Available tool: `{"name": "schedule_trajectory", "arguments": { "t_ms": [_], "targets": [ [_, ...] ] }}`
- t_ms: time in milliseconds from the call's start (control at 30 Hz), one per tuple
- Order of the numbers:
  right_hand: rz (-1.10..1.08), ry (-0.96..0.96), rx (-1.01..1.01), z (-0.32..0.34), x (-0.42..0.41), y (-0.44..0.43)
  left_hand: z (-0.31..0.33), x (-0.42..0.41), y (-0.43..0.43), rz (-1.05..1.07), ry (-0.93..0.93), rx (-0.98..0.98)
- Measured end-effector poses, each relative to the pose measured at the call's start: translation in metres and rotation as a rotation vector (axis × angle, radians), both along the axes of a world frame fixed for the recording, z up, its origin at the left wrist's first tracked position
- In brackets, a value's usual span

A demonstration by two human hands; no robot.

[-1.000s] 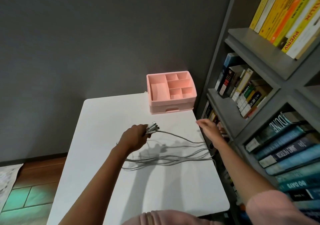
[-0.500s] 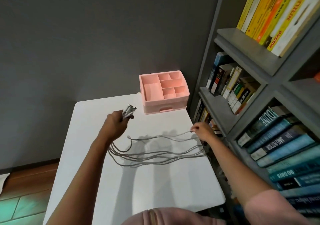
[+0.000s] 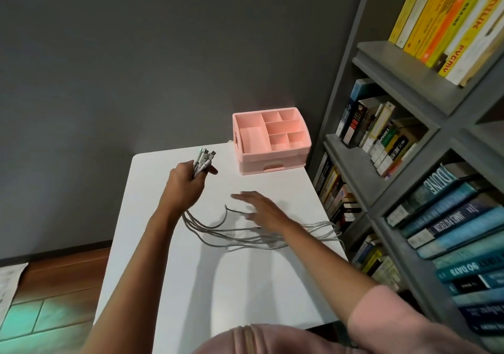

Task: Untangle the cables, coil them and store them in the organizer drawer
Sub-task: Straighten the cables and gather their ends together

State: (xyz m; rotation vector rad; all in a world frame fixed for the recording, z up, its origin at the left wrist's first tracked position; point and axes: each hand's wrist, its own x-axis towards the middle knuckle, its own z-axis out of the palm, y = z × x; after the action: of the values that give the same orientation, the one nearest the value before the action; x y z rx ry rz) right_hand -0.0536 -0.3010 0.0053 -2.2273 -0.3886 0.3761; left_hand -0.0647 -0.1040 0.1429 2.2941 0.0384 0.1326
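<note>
**Head view.** The left hand (image 3: 185, 184) is closed round a bundle of cables (image 3: 218, 237) just below their plug ends (image 3: 204, 160), which stand up out of the fist. It is raised over the far left part of the white table (image 3: 245, 299). From the fist the grey strands drop to the tabletop and run in roughly parallel lines to the table's right edge. One loose end (image 3: 226, 209) curls up near the middle.

The right hand (image 3: 261, 209) holds nothing. Its fingers are straight and spread, blurred by motion, and it is over the strands at mid-table. Whether it touches them cannot be told.

*Change.* Half a second earlier the right hand was at the right edge of the table, at the end of one strand. It has since left that strand and swept left toward the centre. The left hand has kept its grip on the plug ends throughout.

*Meaning for the task.* The cables appear largely combed out and gathered at one end. The right hand seems to be returning for another strand or to start coiling. Nothing is stored yet. The pink organizer (image 3: 272, 160) stands at the far right corner of the table, beside the bookshelf (image 3: 425, 124), and its front drawer (image 3: 272, 166) is closed.
</note>
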Motion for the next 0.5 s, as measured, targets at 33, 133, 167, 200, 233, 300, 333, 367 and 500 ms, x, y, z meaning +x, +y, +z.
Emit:
{"name": "schedule_trajectory", "arguments": {
  "t_ms": [33, 133, 167, 200, 233, 300, 333, 367, 500],
  "targets": [
    [0.08, 0.001, -0.009, 0.006, 0.001, 0.016, 0.001, -0.001, 0.003, 0.004, -0.012, -0.015],
    [0.176, -0.1, -0.114, 0.015, 0.007, 0.042, 0.004, -0.004, 0.013, 0.03, -0.053, -0.071],
    [0.186, -0.157, -0.187, 0.016, 0.008, 0.041, 0.004, -0.003, 0.018, 0.047, -0.062, -0.095],
    [0.178, -0.197, -0.238, 0.017, 0.008, 0.038, 0.003, -0.003, 0.023, 0.069, -0.066, -0.116],
    [0.149, -0.228, -0.262, 0.018, 0.007, 0.031, 0.001, -0.002, 0.028, 0.092, -0.069, -0.143],
    [0.039, -0.307, -0.28, 0.019, 0.008, 0.016, -0.004, 0.001, 0.038, 0.132, -0.069, -0.24],
    [-0.019, -0.354, -0.293, 0.02, 0.009, 0.008, -0.007, 0.002, 0.041, 0.146, -0.069, -0.299],
    [-0.068, -0.391, -0.307, 0.023, 0.01, 0.002, -0.008, 0.003, 0.041, 0.159, -0.064, -0.346],
    [-0.186, -0.355, -0.207, 0.043, 0.016, -0.016, -0.008, 0.008, 0.036, 0.199, -0.068, -0.445]
  ]
}}
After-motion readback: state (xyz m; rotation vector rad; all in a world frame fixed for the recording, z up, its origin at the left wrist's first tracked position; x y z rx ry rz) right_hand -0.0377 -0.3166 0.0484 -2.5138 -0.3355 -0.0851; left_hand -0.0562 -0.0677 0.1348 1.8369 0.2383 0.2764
